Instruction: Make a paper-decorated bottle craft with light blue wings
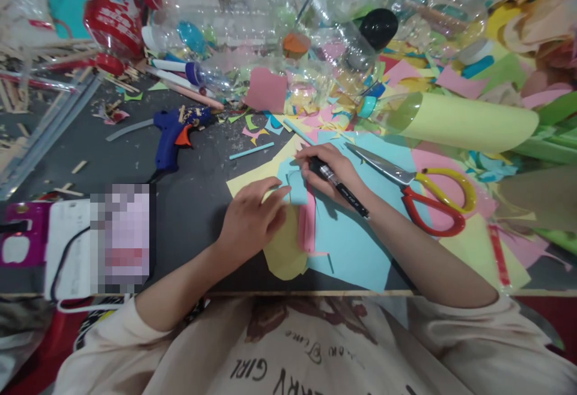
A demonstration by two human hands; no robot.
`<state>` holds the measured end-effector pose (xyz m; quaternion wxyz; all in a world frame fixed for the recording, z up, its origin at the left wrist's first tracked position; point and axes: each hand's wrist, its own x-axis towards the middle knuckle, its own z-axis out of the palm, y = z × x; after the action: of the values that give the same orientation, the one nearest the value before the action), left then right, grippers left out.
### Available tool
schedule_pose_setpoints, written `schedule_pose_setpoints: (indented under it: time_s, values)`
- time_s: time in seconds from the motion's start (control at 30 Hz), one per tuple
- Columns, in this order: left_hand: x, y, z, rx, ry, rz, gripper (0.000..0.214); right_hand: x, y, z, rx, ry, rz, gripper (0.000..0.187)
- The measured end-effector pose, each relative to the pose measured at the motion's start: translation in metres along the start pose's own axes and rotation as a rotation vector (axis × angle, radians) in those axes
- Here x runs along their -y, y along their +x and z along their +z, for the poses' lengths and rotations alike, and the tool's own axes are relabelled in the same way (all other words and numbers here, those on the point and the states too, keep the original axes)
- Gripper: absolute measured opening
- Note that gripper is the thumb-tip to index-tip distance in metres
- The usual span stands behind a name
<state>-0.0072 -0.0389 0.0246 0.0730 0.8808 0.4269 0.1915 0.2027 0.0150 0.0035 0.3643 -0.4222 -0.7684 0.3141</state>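
My right hand (336, 175) is closed around a black pen (347, 193), its barrel slanting back toward my wrist. Beneath its fingertips lies a small light-blue paper piece (297, 187). My left hand (252, 217) rests at the left edge of that piece, fingers curved and apart, the thumb separate from the index finger. Under both are a yellow paper (283, 257) with a rounded end, a narrow pink strip (308, 226) and a large light-blue sheet (356, 251). The pen's tip is hidden by my right fingers.
Scissors (406, 181) with yellow and red handles lie right of my right hand. A blue glue gun (169, 139) is at the left, above a phone (128, 232). Plastic bottles (216, 16), paper scraps and a yellow paper-wrapped bottle (478, 121) crowd the far side.
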Motion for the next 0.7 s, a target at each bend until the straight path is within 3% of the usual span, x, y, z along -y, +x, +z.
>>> schedule_pose_setpoints:
  time_s: [0.13,0.3,0.5,0.7]
  values:
    - [0.006,0.003,-0.004,0.021,0.01,-0.069,0.023,0.002,0.0,-0.003,0.021,0.015,0.047,0.021]
    - [0.003,0.0,0.001,0.096,-0.095,0.016,0.026,0.004,-0.001,-0.004,0.003,0.06,0.111,0.018]
    - [0.0,-0.005,0.002,0.001,-0.101,0.057,0.024,0.009,-0.003,0.001,-0.03,0.086,0.129,0.017]
    - [0.0,-0.001,0.003,0.116,-0.03,0.271,0.033,0.014,-0.005,0.007,-0.07,0.037,0.085,0.012]
